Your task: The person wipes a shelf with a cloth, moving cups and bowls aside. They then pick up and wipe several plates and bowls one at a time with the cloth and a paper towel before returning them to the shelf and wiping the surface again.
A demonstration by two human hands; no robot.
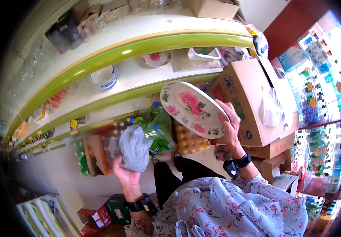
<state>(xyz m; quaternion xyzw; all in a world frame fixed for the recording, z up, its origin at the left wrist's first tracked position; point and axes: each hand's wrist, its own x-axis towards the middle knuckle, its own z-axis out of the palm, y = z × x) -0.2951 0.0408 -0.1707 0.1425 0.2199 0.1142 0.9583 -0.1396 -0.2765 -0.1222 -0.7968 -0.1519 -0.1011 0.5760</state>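
My right hand grips the rim of a white oval plate with pink roses and green leaves. The plate is tilted, its patterned face turned toward me. In my left hand is a bunched grey cloth, held to the left of the plate and apart from it. The cloth covers most of the left fingers. Behind the plate is the shelf unit, where another rose-patterned dish and a white and blue bowl stand.
A large cardboard box stands right of the plate. Green bottles in a plastic bag and a pack of orange-brown bottles sit below, near my feet. The shelf's green edge runs across. Bottle-filled shelves line the far right.
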